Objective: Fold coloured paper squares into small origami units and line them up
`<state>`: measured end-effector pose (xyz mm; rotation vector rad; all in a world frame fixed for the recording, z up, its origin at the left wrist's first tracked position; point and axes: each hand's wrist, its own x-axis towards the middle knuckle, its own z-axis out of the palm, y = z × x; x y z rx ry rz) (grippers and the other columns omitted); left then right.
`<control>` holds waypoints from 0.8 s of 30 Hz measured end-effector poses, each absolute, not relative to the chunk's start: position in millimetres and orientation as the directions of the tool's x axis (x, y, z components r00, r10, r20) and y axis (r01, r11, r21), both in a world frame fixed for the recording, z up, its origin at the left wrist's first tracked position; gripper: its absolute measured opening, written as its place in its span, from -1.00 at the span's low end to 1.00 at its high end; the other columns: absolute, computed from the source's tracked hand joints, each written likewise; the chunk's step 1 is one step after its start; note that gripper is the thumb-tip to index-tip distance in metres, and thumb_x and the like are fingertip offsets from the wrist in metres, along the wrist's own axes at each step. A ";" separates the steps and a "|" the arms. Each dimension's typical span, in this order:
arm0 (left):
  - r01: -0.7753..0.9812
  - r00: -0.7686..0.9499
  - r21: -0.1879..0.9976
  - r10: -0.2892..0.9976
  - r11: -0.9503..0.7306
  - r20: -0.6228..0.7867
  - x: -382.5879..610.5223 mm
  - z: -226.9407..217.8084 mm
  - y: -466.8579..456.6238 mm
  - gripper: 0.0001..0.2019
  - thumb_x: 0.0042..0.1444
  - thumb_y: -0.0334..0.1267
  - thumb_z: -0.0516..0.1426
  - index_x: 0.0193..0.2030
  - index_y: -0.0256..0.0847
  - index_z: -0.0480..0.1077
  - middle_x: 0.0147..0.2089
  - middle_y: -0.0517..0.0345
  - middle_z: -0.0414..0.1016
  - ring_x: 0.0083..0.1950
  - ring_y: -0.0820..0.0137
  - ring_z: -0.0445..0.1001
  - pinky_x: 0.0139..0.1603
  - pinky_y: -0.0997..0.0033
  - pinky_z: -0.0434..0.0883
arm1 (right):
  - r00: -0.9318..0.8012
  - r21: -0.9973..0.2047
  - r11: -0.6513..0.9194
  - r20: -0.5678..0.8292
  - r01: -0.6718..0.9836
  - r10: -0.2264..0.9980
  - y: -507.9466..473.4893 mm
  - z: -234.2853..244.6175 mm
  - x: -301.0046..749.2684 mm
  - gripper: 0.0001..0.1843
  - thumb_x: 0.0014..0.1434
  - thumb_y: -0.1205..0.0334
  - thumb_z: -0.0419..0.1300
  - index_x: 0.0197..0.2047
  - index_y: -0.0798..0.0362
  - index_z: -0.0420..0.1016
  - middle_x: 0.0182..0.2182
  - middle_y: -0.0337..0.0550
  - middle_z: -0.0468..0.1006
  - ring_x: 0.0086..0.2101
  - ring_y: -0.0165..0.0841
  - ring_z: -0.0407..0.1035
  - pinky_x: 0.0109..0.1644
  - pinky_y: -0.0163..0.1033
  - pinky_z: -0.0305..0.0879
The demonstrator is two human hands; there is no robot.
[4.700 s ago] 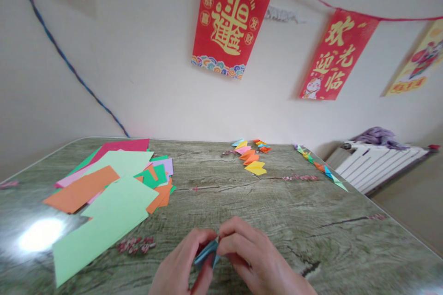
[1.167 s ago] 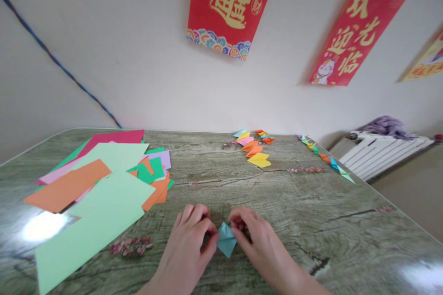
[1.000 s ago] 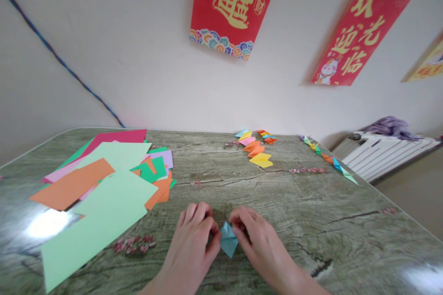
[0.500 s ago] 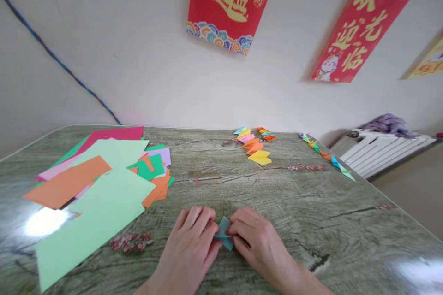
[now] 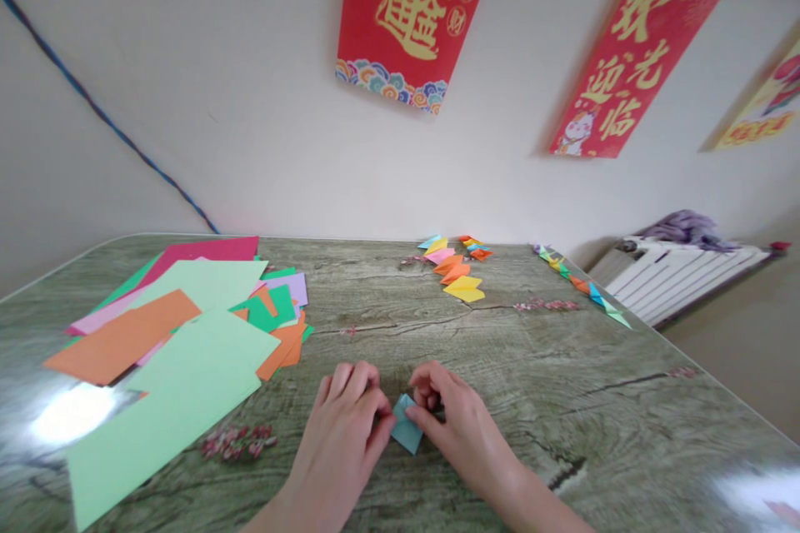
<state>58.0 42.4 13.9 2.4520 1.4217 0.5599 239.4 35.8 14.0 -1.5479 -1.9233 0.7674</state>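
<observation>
A small folded piece of blue paper (image 5: 406,426) lies on the wood-grain table (image 5: 500,375) near its front edge. My left hand (image 5: 341,433) pinches its left side with curled fingers. My right hand (image 5: 456,425) pinches its right side, fingers bent down onto the paper. Both hands rest on the tabletop, close together.
A loose pile of coloured sheets (image 5: 181,333), green, orange, pink and purple, covers the left of the table. Several small folded pieces (image 5: 459,266) lie at the back centre. A chain of folded pieces (image 5: 581,287) runs along the right edge. A white radiator (image 5: 681,279) stands beyond.
The blue paper came down from my raised hands onto the table. Over the last second my fingers closed in on it and then drew slightly apart, showing more of the paper.
</observation>
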 end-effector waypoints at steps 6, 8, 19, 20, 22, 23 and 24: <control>0.785 0.405 0.429 0.894 -0.447 0.192 59.1 13.9 41.9 -0.86 0.09 -0.45 0.17 -0.42 -0.16 0.35 -0.14 0.14 0.37 -0.09 0.20 0.31 -0.12 0.14 0.29 | -0.250 -0.630 0.257 0.101 0.733 0.963 36.3 17.0 237.9 -0.78 0.10 0.51 0.21 -0.29 -0.01 0.34 -0.41 -0.31 0.41 -0.34 -0.35 0.31 -0.25 -0.30 0.20; 0.776 0.403 0.450 0.896 -0.441 0.185 58.8 15.0 41.5 -0.86 0.09 -0.46 0.16 -0.41 -0.16 0.35 -0.15 0.15 0.37 -0.10 0.21 0.31 -0.12 0.15 0.29 | -0.272 -0.613 0.293 0.130 0.734 0.953 35.9 17.1 237.5 -0.77 0.11 0.52 0.20 -0.28 -0.01 0.35 -0.41 -0.30 0.41 -0.34 -0.35 0.31 -0.25 -0.29 0.20; 0.729 0.426 0.518 0.889 -0.449 0.171 57.3 14.4 41.6 -0.75 0.10 -0.51 0.10 -0.18 -0.05 0.35 -0.06 0.16 0.32 -0.02 0.18 0.27 -0.09 0.15 0.24 | -0.340 -0.610 0.401 0.220 0.684 0.914 30.7 11.5 237.7 -0.73 0.15 0.59 0.07 -0.23 0.02 0.39 -0.25 -0.18 0.40 -0.19 -0.27 0.28 -0.08 -0.17 0.21; 0.726 0.434 0.516 0.885 -0.455 0.171 57.1 14.8 41.3 -0.74 0.10 -0.51 0.09 -0.18 -0.04 0.36 -0.05 0.16 0.32 -0.02 0.19 0.27 -0.09 0.15 0.24 | -0.337 -0.615 0.392 0.209 0.684 0.918 29.8 11.9 239.1 -0.71 0.15 0.60 0.06 -0.22 0.02 0.39 -0.24 -0.17 0.40 -0.17 -0.26 0.27 -0.07 -0.16 0.21; 0.723 0.446 0.513 0.880 -0.462 0.164 56.5 15.9 41.0 -0.74 0.10 -0.52 0.10 -0.18 -0.03 0.38 -0.06 0.16 0.31 -0.01 0.19 0.28 -0.09 0.15 0.24 | -0.328 -0.612 0.371 0.188 0.698 0.926 28.8 13.5 243.8 -0.70 0.15 0.60 0.05 -0.20 0.02 0.41 -0.21 -0.16 0.40 -0.16 -0.25 0.25 -0.05 -0.13 0.20; 0.724 0.449 0.512 0.879 -0.462 0.160 56.2 16.6 41.1 -0.74 0.10 -0.51 0.10 -0.18 -0.03 0.40 -0.06 0.16 0.31 -0.01 0.18 0.28 -0.08 0.15 0.23 | -0.324 -0.612 0.363 0.178 0.703 0.929 28.7 14.4 246.8 -0.69 0.15 0.60 0.05 -0.19 0.01 0.41 -0.20 -0.16 0.39 -0.15 -0.24 0.25 -0.04 -0.11 0.20; 0.726 0.449 0.512 0.880 -0.460 0.155 56.0 17.3 41.4 -0.74 0.10 -0.51 0.11 -0.19 -0.03 0.41 -0.06 0.16 0.32 -0.01 0.18 0.28 -0.08 0.15 0.23 | -0.323 -0.618 0.357 0.171 0.701 0.931 29.0 15.2 250.0 -0.68 0.14 0.60 0.06 -0.18 0.01 0.42 -0.19 -0.16 0.39 -0.14 -0.23 0.24 -0.03 -0.10 0.20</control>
